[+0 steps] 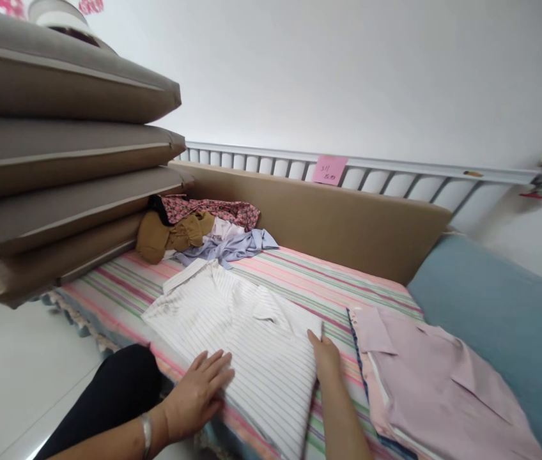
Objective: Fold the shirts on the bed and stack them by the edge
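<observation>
A white shirt with thin grey stripes (252,332) lies partly folded on the striped bed cover, its collar toward the far left. My left hand (199,390), with a silver bracelet on the wrist, rests flat on the shirt's near left edge, fingers stretched out. At the shirt's right edge, my right hand (326,358) pinches the cloth, thumb on top and the other fingers mostly hidden. Right of that hand, a pink shirt (434,377) lies folded on top of other folded clothes.
Crumpled clothes, among them a brown garment (175,235) and a light blue garment (237,246), lie at the back left. Stacked brown cushions (69,140) rise on the left. Behind the bed are a brown padded board (309,223) and a radiator (261,160). A blue cushion (501,306) stands right.
</observation>
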A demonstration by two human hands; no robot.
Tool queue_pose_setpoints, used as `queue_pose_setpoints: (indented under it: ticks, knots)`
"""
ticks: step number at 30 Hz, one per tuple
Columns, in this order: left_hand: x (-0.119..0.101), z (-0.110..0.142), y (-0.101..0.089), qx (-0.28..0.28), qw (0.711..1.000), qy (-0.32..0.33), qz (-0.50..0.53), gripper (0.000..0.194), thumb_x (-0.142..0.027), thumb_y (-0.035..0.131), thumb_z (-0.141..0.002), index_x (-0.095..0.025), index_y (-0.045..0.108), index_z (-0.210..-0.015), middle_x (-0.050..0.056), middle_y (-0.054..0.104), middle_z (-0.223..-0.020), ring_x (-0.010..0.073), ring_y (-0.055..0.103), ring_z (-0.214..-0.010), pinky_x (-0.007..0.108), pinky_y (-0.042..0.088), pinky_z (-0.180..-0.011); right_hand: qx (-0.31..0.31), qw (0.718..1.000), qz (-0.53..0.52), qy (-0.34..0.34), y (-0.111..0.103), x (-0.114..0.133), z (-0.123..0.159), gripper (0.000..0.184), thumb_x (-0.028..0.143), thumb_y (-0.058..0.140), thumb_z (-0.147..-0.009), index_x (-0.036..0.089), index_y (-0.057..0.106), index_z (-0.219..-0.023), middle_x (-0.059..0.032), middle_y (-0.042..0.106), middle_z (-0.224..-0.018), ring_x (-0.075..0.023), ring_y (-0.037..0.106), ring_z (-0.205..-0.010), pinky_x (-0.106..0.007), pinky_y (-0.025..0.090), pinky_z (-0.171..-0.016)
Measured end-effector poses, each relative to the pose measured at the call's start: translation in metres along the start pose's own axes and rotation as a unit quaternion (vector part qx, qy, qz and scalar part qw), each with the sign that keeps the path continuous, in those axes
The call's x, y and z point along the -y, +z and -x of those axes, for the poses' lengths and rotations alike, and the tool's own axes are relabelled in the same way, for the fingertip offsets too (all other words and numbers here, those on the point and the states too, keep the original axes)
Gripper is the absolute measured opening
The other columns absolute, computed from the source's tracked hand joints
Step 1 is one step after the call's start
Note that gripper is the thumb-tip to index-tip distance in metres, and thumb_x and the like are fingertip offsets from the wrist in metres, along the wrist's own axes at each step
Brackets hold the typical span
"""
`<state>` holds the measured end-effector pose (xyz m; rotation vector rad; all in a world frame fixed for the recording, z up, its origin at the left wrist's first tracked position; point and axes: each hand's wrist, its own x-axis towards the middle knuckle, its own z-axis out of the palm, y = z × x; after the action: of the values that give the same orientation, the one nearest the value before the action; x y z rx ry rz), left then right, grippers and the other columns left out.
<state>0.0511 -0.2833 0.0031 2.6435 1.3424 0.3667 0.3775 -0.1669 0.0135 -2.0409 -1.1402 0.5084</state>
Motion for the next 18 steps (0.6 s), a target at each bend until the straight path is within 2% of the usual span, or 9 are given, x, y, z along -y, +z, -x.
queue_pose_setpoints:
  ticks: [4, 6, 9, 11, 13, 15, 18]
  knots:
    - [0.0, 0.004, 0.0, -0.006, 1.0, -0.008, 0.012, 0.075, -0.005, 0.051, -0.07, -0.031, 0.034, -0.138, 0.003, 0.032, -0.15, 0.0264, 0.028, -0.137, 0.054, 0.024, -0.111, -0.023, 0.999, 0.024, -0.024, 0.008, 0.006, -0.002, 0.035, 0.046, 0.041, -0.079, 0.018, 0.062, -0.086, -0.0118, 0.067, -0.084, -0.0262, 0.059, -0.078, -0.035, 0.042, -0.069]
    - [-0.002, 0.009, 0.0, -0.019, 1.0, -0.009, 0.017, 0.071, -0.006, 0.05, -0.074, -0.03, 0.033, -0.139, 0.004, 0.033, -0.15, 0.0259, 0.027, -0.138, 0.054, 0.023, -0.111, -0.025, 0.999, 0.035, -0.025, 0.009, 0.004, -0.002, 0.036, 0.044, 0.04, -0.08, 0.016, 0.062, -0.087, -0.0138, 0.067, -0.084, -0.0278, 0.058, -0.077, -0.036, 0.041, -0.069]
    - [-0.004, 0.013, -0.003, -0.034, 0.999, 0.006, 0.039, 0.061, -0.018, 0.053, -0.08, -0.029, 0.035, -0.137, 0.006, 0.036, -0.148, 0.0271, 0.03, -0.136, 0.055, 0.024, -0.11, -0.018, 0.998, 0.043, -0.032, 0.004, 0.002, -0.002, 0.037, 0.042, 0.042, -0.079, 0.013, 0.062, -0.09, -0.0151, 0.067, -0.083, -0.0285, 0.059, -0.076, -0.037, 0.043, -0.069]
    - [-0.004, 0.009, -0.008, -0.055, 0.996, 0.003, 0.066, 0.05, -0.029, 0.054, -0.084, -0.029, 0.043, -0.132, 0.007, 0.044, -0.143, 0.0268, 0.038, -0.131, 0.052, 0.029, -0.109, -0.027, 0.998, 0.04, -0.05, -0.004, 0.003, 0.002, 0.044, 0.043, 0.043, -0.079, 0.011, 0.059, -0.105, -0.0166, 0.066, -0.097, -0.028, 0.06, -0.085, -0.036, 0.044, -0.074]
    - [-0.005, -0.005, -0.015, -0.095, 0.99, -0.035, 0.098, 0.037, -0.035, 0.05, -0.087, -0.026, 0.052, -0.123, 0.008, 0.055, -0.132, 0.0242, 0.048, -0.122, 0.045, 0.036, -0.105, -0.057, 0.993, 0.026, -0.104, -0.01, 0.006, 0.011, 0.051, 0.043, 0.041, -0.082, 0.01, 0.052, -0.119, -0.0179, 0.061, -0.113, -0.0274, 0.058, -0.1, -0.036, 0.044, -0.083]
    - [-0.007, -0.03, -0.025, -0.133, 0.977, -0.102, 0.129, 0.031, -0.033, 0.046, -0.089, -0.021, 0.058, -0.114, 0.009, 0.062, -0.119, 0.0211, 0.055, -0.111, 0.037, 0.041, -0.099, -0.08, 0.98, 0.007, -0.18, -0.011, 0.009, 0.028, 0.054, 0.042, 0.035, -0.085, 0.008, 0.049, -0.124, -0.0187, 0.058, -0.12, -0.0263, 0.054, -0.109, -0.036, 0.041, -0.091]
    - [-0.012, -0.079, -0.038, -0.109, 0.959, -0.208, 0.156, 0.03, -0.026, 0.047, -0.086, -0.017, 0.06, -0.111, 0.009, 0.065, -0.112, 0.0172, 0.06, -0.1, 0.028, 0.044, -0.093, -0.068, 0.96, 0.045, -0.268, 0.003, 0.009, 0.06, 0.055, 0.041, 0.029, -0.089, 0.005, 0.051, -0.125, -0.0199, 0.055, -0.127, -0.0271, 0.047, -0.12, -0.039, 0.036, -0.1]
